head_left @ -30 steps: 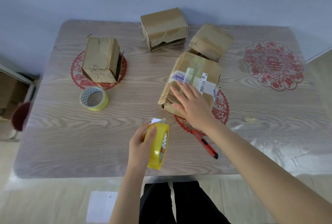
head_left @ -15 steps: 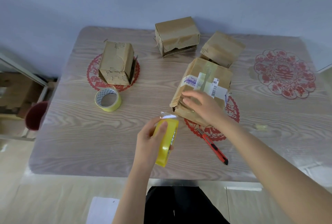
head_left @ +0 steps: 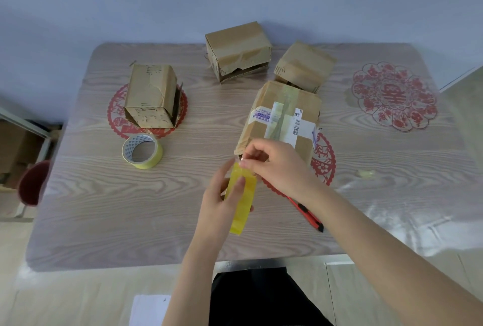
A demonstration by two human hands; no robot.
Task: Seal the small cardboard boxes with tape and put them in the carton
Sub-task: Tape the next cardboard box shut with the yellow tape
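My left hand grips a yellow tape roll held on edge above the table's front middle. My right hand pinches the tape's loose end at the top of that roll, just in front of a labelled cardboard box with white stickers and a clear tape strip. Three more small boxes stand on the table: one at the left, one at the back middle with a torn flap, one at the back right.
A second yellow tape roll lies flat left of centre. A red utility knife lies under my right forearm. The wooden table carries red paper-cut decorations. A red stool and a carton are at the left.
My right hand has left the labelled box's top and come down to the tape roll, pinching its loose end. The left hand has turned the roll slightly toward it.
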